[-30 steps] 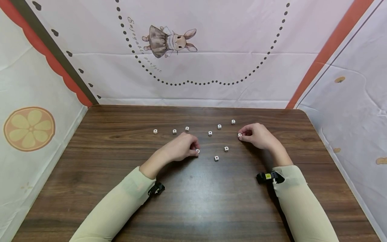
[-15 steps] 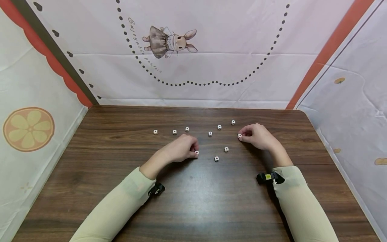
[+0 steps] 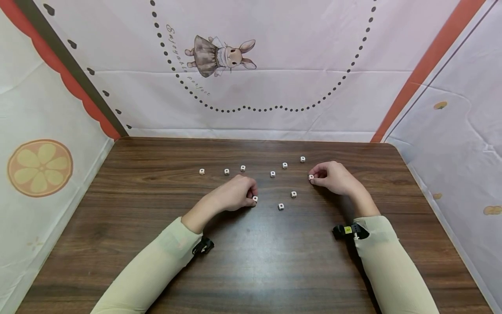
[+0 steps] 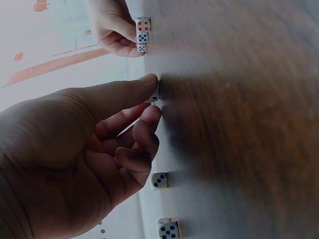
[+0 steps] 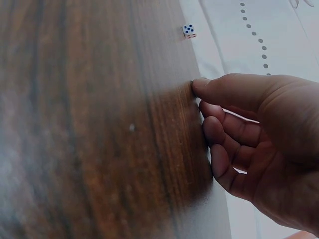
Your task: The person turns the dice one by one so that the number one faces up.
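Near the middle of the table my left hand (image 3: pixel 234 192) pinches a small white die (image 3: pixel 255 199) between thumb and fingers, down at the wood. In the left wrist view that die (image 4: pixel 154 95) is partly covered by the thumb. Farther right, my right hand (image 3: pixel 335 178) pinches another white die (image 3: pixel 311 177) at table level; in the right wrist view the fingers (image 5: pixel 214 130) hide it. Between the hands lie two loose dice, a nearer die (image 3: pixel 281 206) and a farther die (image 3: pixel 294 194).
Behind the hands, several dice lie scattered, among them a left die (image 3: pixel 201 172), a middle die (image 3: pixel 272 174) and a back die (image 3: pixel 303 159). The brown wooden table (image 3: pixel 251 261) is bordered by a printed cloth (image 3: pixel 298 56) at the back and sides.
My left hand has shifted its die slightly left and toward me since a second ago, and has held still over the last half second. The right hand stays in place.
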{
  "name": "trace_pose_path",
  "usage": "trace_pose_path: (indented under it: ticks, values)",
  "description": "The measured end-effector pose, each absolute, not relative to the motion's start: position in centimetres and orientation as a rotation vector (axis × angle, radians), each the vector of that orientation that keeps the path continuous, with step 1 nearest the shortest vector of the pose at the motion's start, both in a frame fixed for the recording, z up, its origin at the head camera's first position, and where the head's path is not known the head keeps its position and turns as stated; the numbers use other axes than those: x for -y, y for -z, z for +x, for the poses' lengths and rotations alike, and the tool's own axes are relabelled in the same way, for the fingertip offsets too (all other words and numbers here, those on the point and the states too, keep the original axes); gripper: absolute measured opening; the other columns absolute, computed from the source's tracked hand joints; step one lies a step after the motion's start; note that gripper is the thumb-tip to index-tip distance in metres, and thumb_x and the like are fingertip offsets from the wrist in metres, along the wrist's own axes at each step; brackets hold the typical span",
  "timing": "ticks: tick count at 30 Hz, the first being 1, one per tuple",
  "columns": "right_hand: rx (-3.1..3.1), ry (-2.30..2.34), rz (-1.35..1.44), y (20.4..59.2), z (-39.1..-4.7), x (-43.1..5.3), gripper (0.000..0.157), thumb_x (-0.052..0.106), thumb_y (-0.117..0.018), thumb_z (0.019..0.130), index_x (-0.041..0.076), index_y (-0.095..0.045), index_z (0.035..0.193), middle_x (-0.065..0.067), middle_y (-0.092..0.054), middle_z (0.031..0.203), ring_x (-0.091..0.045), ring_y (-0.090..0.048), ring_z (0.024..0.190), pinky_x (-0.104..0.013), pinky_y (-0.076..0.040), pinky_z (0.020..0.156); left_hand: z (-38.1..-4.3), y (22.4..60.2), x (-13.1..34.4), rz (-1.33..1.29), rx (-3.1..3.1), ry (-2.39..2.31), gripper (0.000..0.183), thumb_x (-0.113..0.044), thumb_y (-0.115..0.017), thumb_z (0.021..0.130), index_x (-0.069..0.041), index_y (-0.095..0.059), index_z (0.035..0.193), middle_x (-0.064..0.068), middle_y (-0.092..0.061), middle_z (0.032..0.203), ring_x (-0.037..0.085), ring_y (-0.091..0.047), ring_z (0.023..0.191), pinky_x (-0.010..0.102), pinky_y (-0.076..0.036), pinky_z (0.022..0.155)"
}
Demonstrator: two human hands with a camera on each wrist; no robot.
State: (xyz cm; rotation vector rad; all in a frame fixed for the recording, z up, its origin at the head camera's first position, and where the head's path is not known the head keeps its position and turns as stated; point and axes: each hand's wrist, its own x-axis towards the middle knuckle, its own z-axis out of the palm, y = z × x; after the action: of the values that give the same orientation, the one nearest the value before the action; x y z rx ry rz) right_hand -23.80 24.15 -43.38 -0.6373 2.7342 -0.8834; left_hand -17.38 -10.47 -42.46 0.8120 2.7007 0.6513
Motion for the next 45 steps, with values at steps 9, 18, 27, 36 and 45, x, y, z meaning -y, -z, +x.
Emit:
trace_pose_path:
  ticks: [9,18,27,36,45]
  values:
    - [-2.735,0.905,-0.674,43.6,-23.9,-24.3,0.012,0.003,-0.075,0.096,0.004,-0.078,0.108,-0.001,-0.07,0.088,-0.018,-0.062,0.084,-0.031,-0.049,0.074,-17.4,42.4,10.4,0.827,-2.706,-0.643,0.017,-0.011,-0.086,0.087,-0.009,-0.07,0.093,-0.004,-0.061,0.079,0.01,-0.058,0.076,0.031,-0.051,0.076]
    - [-2.731,0.918,-0.698,43.6,-23.9,-24.3,0.016,0.002,-0.075,0.095,0.003,-0.076,0.112,-0.003,-0.069,0.089,-0.019,-0.061,0.085,-0.033,-0.048,0.075,-17.4,42.5,10.3,0.824,-2.713,-0.646,0.018,-0.01,-0.087,0.086,-0.009,-0.07,0.093,-0.004,-0.06,0.079,0.01,-0.057,0.076,0.03,-0.05,0.076]
    - [-2.723,0.938,-0.706,43.7,-24.0,-24.5,0.021,0.003,-0.076,0.096,0.002,-0.074,0.116,-0.004,-0.068,0.09,-0.02,-0.06,0.085,-0.033,-0.047,0.075,-17.0,42.6,10.1,0.818,-2.73,-0.675,0.022,-0.013,-0.089,0.086,-0.009,-0.069,0.094,-0.003,-0.06,0.081,0.011,-0.057,0.077,0.032,-0.05,0.078]
    - [-2.728,0.952,-0.71,43.6,-24.0,-24.5,0.026,0.005,-0.079,0.094,0.001,-0.072,0.119,-0.006,-0.068,0.093,-0.021,-0.062,0.086,-0.034,-0.049,0.077,-16.9,42.5,10.2,0.817,-2.749,-0.72,0.026,-0.016,-0.089,0.086,-0.007,-0.07,0.1,-0.001,-0.063,0.085,0.012,-0.058,0.08,0.032,-0.051,0.081]
    - [-2.747,0.913,-0.673,43.2,-23.6,-24.6,0.034,0.01,-0.082,0.093,0.001,-0.07,0.124,-0.006,-0.068,0.096,-0.023,-0.062,0.087,-0.039,-0.049,0.079,-16.5,42.0,11.0,0.797,-2.79,-0.749,0.036,-0.025,-0.087,0.091,-0.004,-0.071,0.115,0.001,-0.068,0.093,0.013,-0.062,0.085,0.034,-0.053,0.083]
